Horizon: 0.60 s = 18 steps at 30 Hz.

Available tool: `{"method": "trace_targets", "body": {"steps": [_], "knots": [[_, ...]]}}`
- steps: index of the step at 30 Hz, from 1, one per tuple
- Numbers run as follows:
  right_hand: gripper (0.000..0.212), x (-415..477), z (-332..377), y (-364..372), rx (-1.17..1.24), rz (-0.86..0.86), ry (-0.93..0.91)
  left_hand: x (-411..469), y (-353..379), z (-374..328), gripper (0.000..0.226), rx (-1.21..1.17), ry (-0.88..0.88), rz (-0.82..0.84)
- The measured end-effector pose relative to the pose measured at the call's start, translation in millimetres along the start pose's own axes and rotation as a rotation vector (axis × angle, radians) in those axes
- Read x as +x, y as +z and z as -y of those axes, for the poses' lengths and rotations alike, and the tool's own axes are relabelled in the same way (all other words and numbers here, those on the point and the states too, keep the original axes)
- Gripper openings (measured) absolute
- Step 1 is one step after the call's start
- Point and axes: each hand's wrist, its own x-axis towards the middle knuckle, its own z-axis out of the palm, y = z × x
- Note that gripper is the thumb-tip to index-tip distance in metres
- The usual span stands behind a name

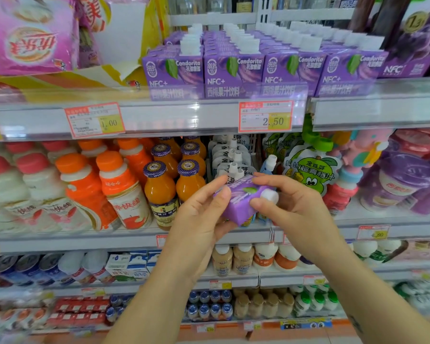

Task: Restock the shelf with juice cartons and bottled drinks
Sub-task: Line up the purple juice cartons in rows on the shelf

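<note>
Head view, close, facing shelves [159,115]

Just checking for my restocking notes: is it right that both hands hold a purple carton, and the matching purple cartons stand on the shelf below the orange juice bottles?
Not quite: the head view shows the matching purple cartons on the shelf above the orange juice bottles, not below. The left hand and right hand do both hold the purple carton.

light: bright, even, soft shadows | glare: white streaks on the price rail [159,120] left of the 2.50 price tag [265,116] | blur: white bottles [4,187] far left and purple cups [405,181] far right of that tag | edges: shelves bow
</note>
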Motion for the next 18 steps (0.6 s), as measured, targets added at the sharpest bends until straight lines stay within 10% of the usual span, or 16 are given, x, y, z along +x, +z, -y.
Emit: {"method": "trace_targets", "body": {"steps": [18], "knots": [[0.052, -1.7, 24.3, 1.6, -0.168, 0.089, 0.026, 6.6, -16.6, 7.0, 0.035, -0.338, -0.265, 0.049]]}}
